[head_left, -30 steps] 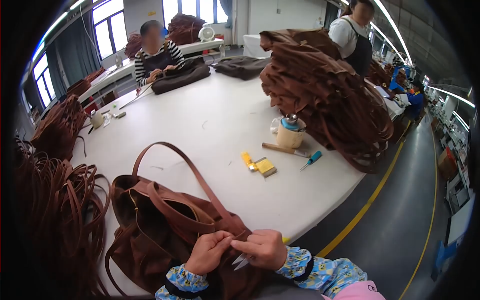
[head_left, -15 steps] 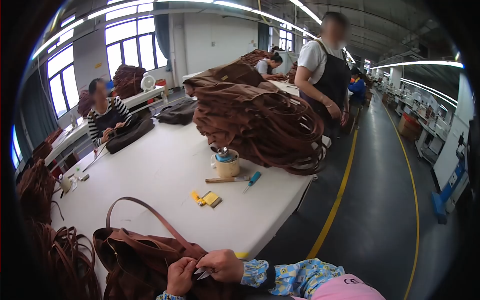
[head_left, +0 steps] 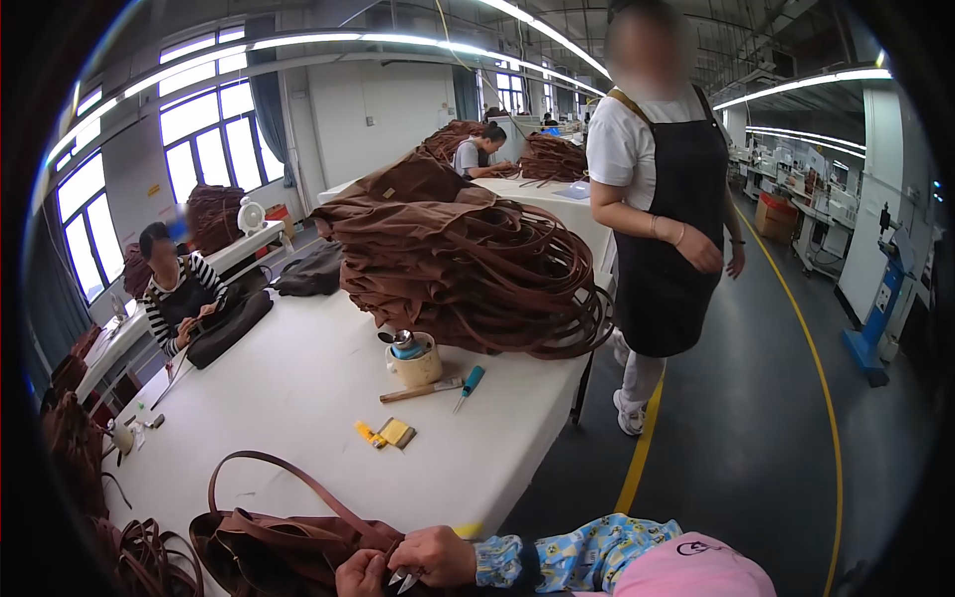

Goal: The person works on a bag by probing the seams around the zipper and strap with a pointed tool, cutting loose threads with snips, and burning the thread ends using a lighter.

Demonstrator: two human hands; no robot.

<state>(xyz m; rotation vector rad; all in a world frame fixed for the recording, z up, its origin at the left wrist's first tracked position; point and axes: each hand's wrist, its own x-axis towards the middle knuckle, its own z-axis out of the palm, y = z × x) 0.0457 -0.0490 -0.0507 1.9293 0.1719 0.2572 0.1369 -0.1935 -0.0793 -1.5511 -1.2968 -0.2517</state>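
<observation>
A brown bag [head_left: 269, 549] with a looped strap [head_left: 288, 466] lies at the near edge of the white table, its opening partly spread. My left hand [head_left: 360, 574] is closed in a pinch on the bag beside the strap's base. Right against it, my right hand [head_left: 438, 555] is closed around small scissors [head_left: 402, 578], whose silver blades point down between the two hands. The fingers of both hands hide the exact spot where they meet the bag.
On the white table [head_left: 269, 418] stand a mug of tools [head_left: 416, 368], a wooden-handled tool [head_left: 422, 390], a teal-handled awl [head_left: 470, 386] and yellow items [head_left: 396, 432]. Behind is a big pile of brown bags [head_left: 448, 264]. One person [head_left: 667, 219] walks the right aisle; another [head_left: 181, 298] sits left.
The view has tilted up, so my hands and the bag sit lower in it. The aproned person has come closer along the aisle. Both hands keep their hold by the strap.
</observation>
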